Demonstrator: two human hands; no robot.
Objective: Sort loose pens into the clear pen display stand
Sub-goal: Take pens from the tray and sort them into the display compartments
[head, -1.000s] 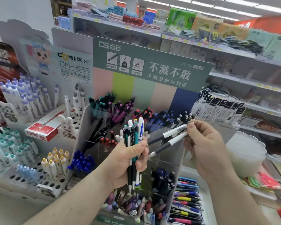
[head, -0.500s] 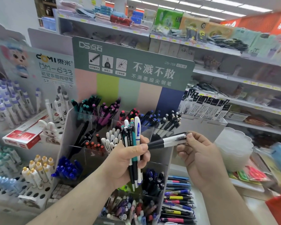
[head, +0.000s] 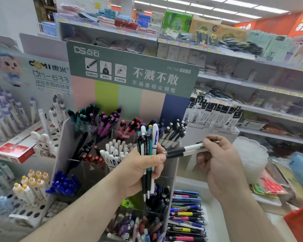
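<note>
Pens (head: 148, 154) upright in left hand (head: 140, 173), fingers curled round bundle; right hand (head: 220, 165) fingers pinching two black-and-white pens (head: 184, 151).

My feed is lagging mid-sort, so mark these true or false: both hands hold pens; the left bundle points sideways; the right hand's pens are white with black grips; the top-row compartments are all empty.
1. Both hands hold pens: true; left hand, right hand.
2. Left bundle points sideways: false, it stands upright.
3. Right hand's pens are white with black grips: true.
4. Stand top row empty: false, pens fill it.
</note>
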